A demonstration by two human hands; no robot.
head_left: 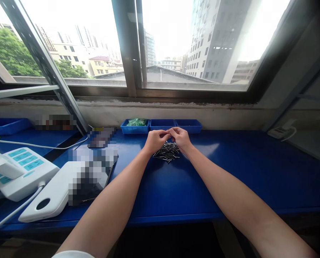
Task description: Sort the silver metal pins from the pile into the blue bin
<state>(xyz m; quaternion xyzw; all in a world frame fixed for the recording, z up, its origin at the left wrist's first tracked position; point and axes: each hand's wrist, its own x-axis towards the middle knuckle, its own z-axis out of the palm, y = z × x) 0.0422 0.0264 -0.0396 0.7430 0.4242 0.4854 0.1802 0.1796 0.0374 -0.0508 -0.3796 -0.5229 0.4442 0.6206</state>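
Note:
My left hand [157, 140] and my right hand [180, 138] meet fingertip to fingertip above the blue tabletop [170, 193]. Both are closed in a pinch; whatever lies between the fingers is too small to make out. Just below and behind them is a loose pile of thin dark metal pieces [167, 153], like short pins or rods, partly covered by the hands. Past my fingers three small blue bins stand in a row against the wall. Small green pieces [137, 122] fill the left bin [135, 130]; the middle bin [162, 124] and right bin [192, 126] show little of their insides.
At the left lie a white power strip [28, 172] with a plug and cables, and a white power bank [48, 195] beside blurred items. A blue tray [8, 127] sits farther back. A metal shelf post [45, 53] rises at left; a window frame [131, 53] spans the back.

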